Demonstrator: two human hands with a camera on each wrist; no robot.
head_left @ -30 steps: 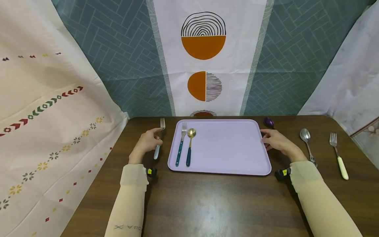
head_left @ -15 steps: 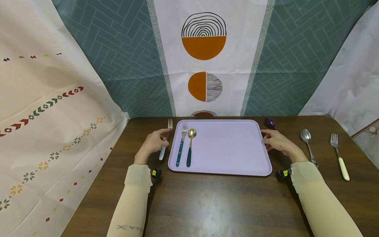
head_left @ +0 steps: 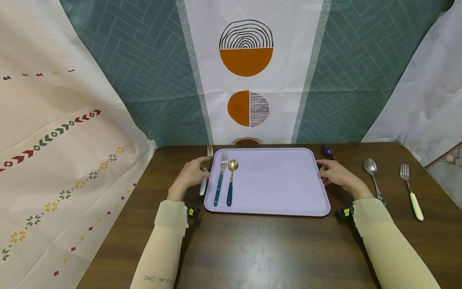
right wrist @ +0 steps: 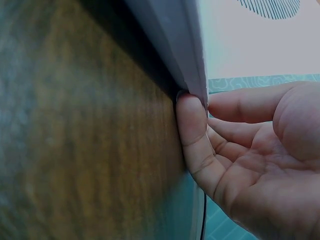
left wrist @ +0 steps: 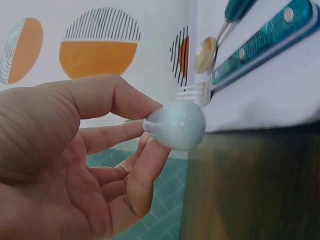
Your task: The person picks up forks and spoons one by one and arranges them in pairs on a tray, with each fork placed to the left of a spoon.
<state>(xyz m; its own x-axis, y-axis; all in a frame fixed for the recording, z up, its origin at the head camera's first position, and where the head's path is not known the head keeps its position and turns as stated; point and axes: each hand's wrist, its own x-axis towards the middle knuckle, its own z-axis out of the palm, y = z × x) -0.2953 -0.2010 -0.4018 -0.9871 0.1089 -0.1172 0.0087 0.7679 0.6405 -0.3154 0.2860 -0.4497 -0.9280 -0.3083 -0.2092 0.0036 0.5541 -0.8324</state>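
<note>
The person's left hand pinches a slim metal fork with a pale blue, round-ended handle just beside the left edge of a rectangular lilac tray, the fork's middle hidden by fingers. The right hand pinches the tray's right rim, covering most of the handle of a glossy purple spoon; how far its fingertips reach underneath cannot be told.

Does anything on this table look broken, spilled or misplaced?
Nothing looks spilled or visibly broken. Only the arrangement seems lopsided: the teal-handled fork and gold-bowled spoon lie at the left of the lilac tray, while the silver spoon and cream-handled fork lie off to its right.
</note>
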